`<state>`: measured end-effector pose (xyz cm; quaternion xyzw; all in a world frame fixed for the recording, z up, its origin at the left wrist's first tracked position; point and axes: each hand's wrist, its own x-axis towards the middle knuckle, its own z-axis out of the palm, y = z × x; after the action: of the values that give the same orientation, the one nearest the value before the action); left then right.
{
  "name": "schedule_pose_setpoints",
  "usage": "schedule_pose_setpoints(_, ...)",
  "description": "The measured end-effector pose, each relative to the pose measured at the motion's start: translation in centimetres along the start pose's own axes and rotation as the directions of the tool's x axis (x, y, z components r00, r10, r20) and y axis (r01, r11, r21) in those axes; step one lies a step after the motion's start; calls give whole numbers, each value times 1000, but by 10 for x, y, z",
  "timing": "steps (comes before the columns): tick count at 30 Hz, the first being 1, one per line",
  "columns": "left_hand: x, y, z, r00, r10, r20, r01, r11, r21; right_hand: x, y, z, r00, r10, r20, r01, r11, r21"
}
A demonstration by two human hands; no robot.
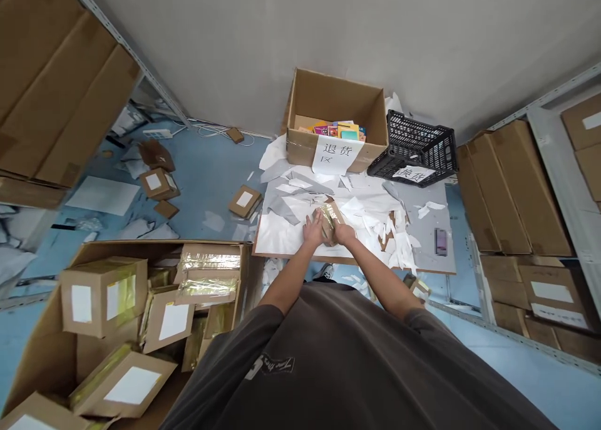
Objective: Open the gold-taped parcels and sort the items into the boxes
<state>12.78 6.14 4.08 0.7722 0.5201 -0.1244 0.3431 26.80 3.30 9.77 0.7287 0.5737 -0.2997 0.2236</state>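
Note:
A small brown cardboard box (327,220), wrapped in shiny yellowish tape, sits on the white worktable near its front edge. My left hand (313,228) grips the box's left side, fingers against the cardboard. At the lower right corner, my right hand (344,233) is closed on the box; its fingertips are partly hidden. Torn white paper scraps (359,212) lie around the box on the tabletop.
Behind stand an open carton (300,148) with colourful packages and a black plastic crate (413,145). A phone (441,241) lies at the table's right. A large carton (42,348) of taped boxes stands at lower left. Shelves (547,148) flank the right side.

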Motion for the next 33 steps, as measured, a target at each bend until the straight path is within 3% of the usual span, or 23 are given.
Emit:
schedule_pose_setpoints(6,5,4,4,1000,-6,-17,7,998,61,-39,20,19,995,14,102,-16,1000,16)
schedule_pose_setpoints(10,9,11,4,1000,-1,21,-1,995,96,-60,30,20,982,37,186,-48,997,57)
schedule_pose_setpoints(18,9,16,2,998,-24,50,21,997,76,-62,18,3,956,32,290,-37,999,13)
schedule_pose_setpoints(22,8,19,-1,999,-15,40,12,997,71,-72,34,1,950,34,312,-38,999,6)
schedule_pose_setpoints(24,8,22,-2,999,-19,28,16,997,74,-77,54,4,964,42,264,-55,998,40)
schedule_pose_setpoints(27,2,27,-1,1000,-3,-16,5,996,88,-76,85,15,995,101,26,-104,979,174)
schedule_pose_setpoints(30,-8,33,3,972,233,-29,-227,965,127,-59,100,34,960,229,-161,-155,913,378)
schedule_pose_setpoints(33,-16,37,5,886,460,61,-462,865,193,-34,95,55,938,297,-180,-164,834,526)
